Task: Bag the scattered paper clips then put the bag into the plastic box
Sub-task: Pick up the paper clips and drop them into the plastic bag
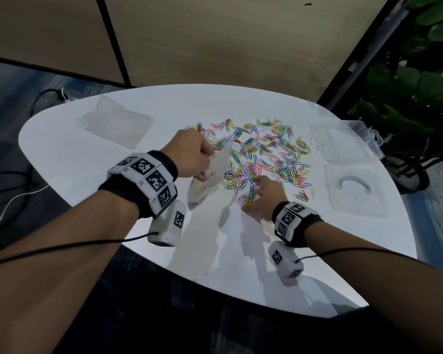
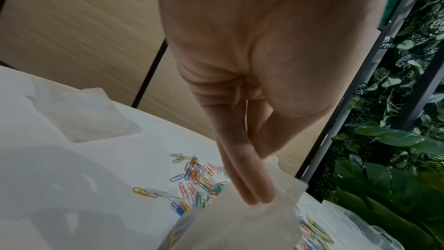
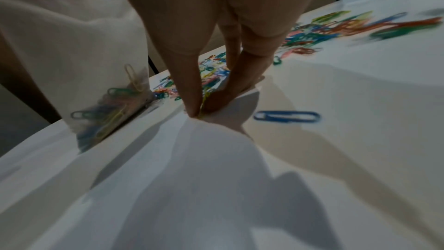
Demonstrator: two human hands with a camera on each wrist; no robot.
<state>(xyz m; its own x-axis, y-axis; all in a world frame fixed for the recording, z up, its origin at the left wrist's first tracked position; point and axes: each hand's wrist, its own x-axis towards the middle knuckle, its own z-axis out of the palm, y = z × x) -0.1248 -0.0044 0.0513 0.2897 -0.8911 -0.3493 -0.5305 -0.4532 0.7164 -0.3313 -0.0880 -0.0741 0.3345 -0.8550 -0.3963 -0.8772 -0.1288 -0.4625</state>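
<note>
My left hand (image 1: 202, 162) holds a translucent white bag (image 1: 210, 182) upright on the table, pinching its top edge between thumb and fingers (image 2: 257, 197). Several coloured clips (image 3: 105, 109) lie in the bottom of the bag (image 3: 72, 45). Many coloured paper clips (image 1: 266, 152) are scattered over the middle of the white table. Just right of the bag, my right hand (image 1: 251, 200) is down on the table, thumb and fingers (image 3: 192, 102) pinched together on a small bunch of clips at the near edge of the pile. A clear plastic box (image 1: 363, 134) stands open at the far right.
A stack of spare translucent bags (image 1: 115, 123) lies at the back left. A clear plastic lid or tray (image 1: 353, 192) sits to the right of my right hand. One blue clip (image 3: 286, 116) lies apart near my fingers. Plants stand beyond the table's right edge.
</note>
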